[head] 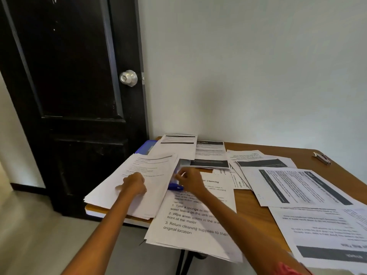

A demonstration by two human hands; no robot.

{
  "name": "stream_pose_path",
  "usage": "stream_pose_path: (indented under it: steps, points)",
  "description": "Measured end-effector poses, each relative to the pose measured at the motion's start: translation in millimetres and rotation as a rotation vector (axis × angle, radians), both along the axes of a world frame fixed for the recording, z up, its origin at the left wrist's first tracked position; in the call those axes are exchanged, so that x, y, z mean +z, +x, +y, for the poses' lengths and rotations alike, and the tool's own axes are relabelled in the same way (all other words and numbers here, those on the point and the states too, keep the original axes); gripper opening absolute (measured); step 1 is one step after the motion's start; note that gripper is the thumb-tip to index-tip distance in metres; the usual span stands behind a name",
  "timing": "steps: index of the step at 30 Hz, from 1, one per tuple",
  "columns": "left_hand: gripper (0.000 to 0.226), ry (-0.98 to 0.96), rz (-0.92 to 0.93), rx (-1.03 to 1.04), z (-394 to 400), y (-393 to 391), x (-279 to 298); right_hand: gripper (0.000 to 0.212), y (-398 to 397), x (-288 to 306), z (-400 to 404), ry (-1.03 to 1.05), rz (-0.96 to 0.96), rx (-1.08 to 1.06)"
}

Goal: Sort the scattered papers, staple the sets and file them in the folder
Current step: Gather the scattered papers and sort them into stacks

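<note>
Papers (301, 187) lie scattered over most of the wooden table (337, 165), printed sheets overlapping at odd angles. I take the blue stapler (175, 186) as my landmark: it sits near the table's left half, partly under my right hand (189, 180). That hand's fingers are curled and pinching at the stapler's top end, though the blur keeps me from telling exactly what they grasp, the stapler or a paper corner. Directly beneath and nearer to me than the stapler lies a cleaning instruction sheet (194, 221) with numbered steps, its near edge hanging off the table. Left of the stapler a thick stack of sheets (151, 175) rests tilted, and my left hand (136, 185) presses down on it with knuckles bent, fingers tucked; I cannot tell if it grips anything. Beyond the stapler, at the far left corner, a blue folder (146, 148) peeks out from under more pages. Far to the right of the stapler, alone on bare wood, lies a small metal staple remover (322, 158). A black door (69, 86) stands behind the stack.
</note>
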State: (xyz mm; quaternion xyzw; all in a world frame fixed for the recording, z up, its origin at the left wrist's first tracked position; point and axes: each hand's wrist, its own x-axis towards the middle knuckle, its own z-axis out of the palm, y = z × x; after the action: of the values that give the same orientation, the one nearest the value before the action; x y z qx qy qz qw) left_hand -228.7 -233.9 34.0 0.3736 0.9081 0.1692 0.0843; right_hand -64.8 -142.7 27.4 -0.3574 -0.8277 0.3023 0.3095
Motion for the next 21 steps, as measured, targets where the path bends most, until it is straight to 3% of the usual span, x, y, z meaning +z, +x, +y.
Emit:
stream_pose_path:
  steps: [6, 8, 11, 13, 16, 21]
  points:
    - [0.019, 0.387, -0.028, -0.064, 33.2, 39.0, 5.1, 0.013, 91.1, 6.0, 55.3, 0.074, -0.064, -0.277]
    - [0.017, 0.464, -0.052, -0.111, 48.1, 58.5, 7.1, 0.024, 126.3, 9.8, 66.2, 0.053, -0.166, -0.382]
    - [0.019, 0.517, -0.094, -0.212, 71.9, 95.2, 6.7, 0.049, 173.7, 5.5, 74.7, 0.107, -0.463, -0.51]
    - [0.019, 0.543, -0.132, -0.298, 86.0, 119.4, 2.3, 0.051, 193.4, -1.7, 72.6, 0.11, -0.586, -0.548]
    - [0.016, 0.554, -0.177, -0.427, 104.2, 154.7, -8.3, 0.038, 208.1, -10.3, 68.6, 0.146, -0.654, -0.503]
    - [0.015, 0.573, -0.349, -0.497, 119.5, 190.8, -26.7, 0.035, 209.3, -9.7, 68.1, 0.224, -0.657, -0.48]
